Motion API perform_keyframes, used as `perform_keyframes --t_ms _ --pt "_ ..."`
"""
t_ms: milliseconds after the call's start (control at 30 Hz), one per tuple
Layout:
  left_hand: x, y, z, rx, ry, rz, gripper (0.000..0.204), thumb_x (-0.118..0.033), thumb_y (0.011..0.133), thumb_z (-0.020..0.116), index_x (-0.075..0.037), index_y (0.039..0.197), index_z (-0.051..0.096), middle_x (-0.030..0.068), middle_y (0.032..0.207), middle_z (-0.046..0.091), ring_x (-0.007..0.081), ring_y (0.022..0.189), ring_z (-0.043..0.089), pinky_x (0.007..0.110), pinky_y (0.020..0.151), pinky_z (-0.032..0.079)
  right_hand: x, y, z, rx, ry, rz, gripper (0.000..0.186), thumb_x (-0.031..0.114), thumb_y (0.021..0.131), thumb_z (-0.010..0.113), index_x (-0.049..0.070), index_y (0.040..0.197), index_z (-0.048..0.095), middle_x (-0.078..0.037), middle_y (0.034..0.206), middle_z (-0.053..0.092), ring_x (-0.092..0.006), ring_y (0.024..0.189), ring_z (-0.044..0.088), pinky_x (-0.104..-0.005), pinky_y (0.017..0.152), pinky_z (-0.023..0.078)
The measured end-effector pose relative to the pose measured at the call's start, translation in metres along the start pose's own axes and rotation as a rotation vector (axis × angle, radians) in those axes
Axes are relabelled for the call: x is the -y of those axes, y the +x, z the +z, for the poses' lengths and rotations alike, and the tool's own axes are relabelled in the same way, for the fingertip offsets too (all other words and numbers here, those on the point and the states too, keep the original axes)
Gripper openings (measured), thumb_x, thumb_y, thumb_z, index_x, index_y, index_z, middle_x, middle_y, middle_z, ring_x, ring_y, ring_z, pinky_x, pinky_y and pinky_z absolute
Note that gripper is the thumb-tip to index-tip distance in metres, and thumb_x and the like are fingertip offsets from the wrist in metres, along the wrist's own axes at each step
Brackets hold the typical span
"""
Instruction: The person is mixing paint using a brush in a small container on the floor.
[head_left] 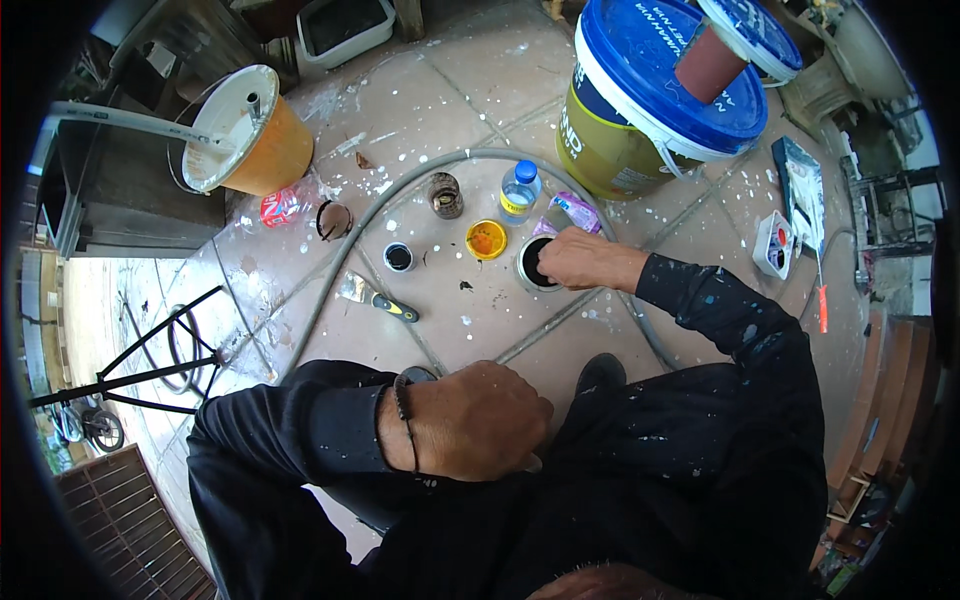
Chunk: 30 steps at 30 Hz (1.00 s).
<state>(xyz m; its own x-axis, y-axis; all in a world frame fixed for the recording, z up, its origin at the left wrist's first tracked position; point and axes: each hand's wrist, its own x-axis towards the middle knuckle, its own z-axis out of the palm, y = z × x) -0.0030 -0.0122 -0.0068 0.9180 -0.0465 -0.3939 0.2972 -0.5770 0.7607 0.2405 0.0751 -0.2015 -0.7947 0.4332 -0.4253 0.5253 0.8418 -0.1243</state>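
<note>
My right hand is at an open round tin with dark contents, its curled fingers over the tin's right rim. Whatever those fingers pinch is hidden. My left hand, closed in a fist, is held over my lap; a small greyish end shows below its fingers, too little to name. Around the tin stand a yellow-orange paint pot, a clear bottle with a blue cap, a glass jar and a small cup of dark liquid. A purple packet lies behind the tin.
A grey hose arcs around the pots. A scraper lies at left. An orange-yellow bucket stands far left, near a crumpled plastic bottle. Large blue-lidded buckets stand far right, a paint tray beyond them.
</note>
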Motion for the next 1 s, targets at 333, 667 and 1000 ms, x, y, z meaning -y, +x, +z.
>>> perform_keyframes --t_ms 333,667,1000 --pt "0.000 0.000 -0.002 -0.018 -0.014 0.011 0.046 -0.037 0.100 0.064 0.008 0.109 0.061 0.0255 0.099 0.071 0.0419 0.100 0.070 0.047 0.088 0.056 0.006 0.002 0.007 -0.243 0.022 -0.022 0.010 0.005 0.084 0.065 0.000 0.083 0.072 -0.018 0.090 0.071 -0.0352 0.086 0.072 -0.0430 0.074 0.057" --pt "-0.002 -0.001 -0.003 0.018 -0.001 -0.015 0.046 -0.036 0.099 0.066 0.009 0.109 0.061 0.0269 0.099 0.071 0.0423 0.100 0.070 0.047 0.089 0.056 -0.002 -0.005 0.023 -0.178 0.112 -0.057 0.014 0.007 0.085 0.062 0.000 0.091 0.073 -0.017 0.102 0.069 -0.0338 0.109 0.066 -0.0443 0.093 0.053" --pt "0.001 -0.001 -0.001 0.000 -0.026 -0.009 0.047 -0.036 0.100 0.065 0.009 0.110 0.061 0.0269 0.101 0.071 0.0420 0.101 0.070 0.047 0.091 0.055 -0.002 -0.009 0.010 -0.169 0.135 0.028 0.013 0.007 0.087 0.061 0.002 0.088 0.073 -0.015 0.100 0.068 -0.0316 0.109 0.065 -0.0444 0.095 0.052"
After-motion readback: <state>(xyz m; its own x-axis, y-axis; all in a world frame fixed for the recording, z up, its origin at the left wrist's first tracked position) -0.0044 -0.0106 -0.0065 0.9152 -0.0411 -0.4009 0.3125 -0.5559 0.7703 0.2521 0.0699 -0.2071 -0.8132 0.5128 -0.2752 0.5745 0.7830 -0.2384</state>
